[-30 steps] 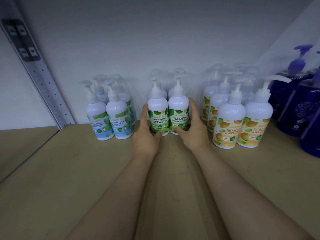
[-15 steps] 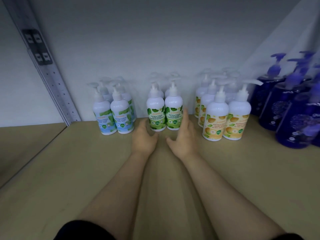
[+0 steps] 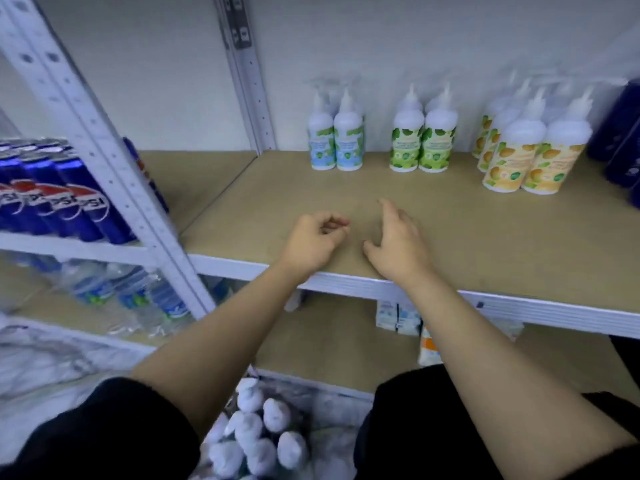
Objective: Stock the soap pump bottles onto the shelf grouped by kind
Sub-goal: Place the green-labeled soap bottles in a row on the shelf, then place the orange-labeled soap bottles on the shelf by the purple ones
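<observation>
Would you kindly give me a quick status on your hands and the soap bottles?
Left hand and right hand empty above shelf front. Green-label bottles upright between blue-label bottles and orange-label bottles. Nothing in the way.

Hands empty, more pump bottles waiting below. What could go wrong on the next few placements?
1. The green-leaf bottles and the blue-label bottles look alike, white with green leaves; a bottle could land in the wrong group.
2. The orange-label bottles stand packed close; a reaching arm might knock a tall pump and topple one.
3. The unstocked bottles lie heaped low between the arms, so a grab there may snag a neighbouring pump.
</observation>
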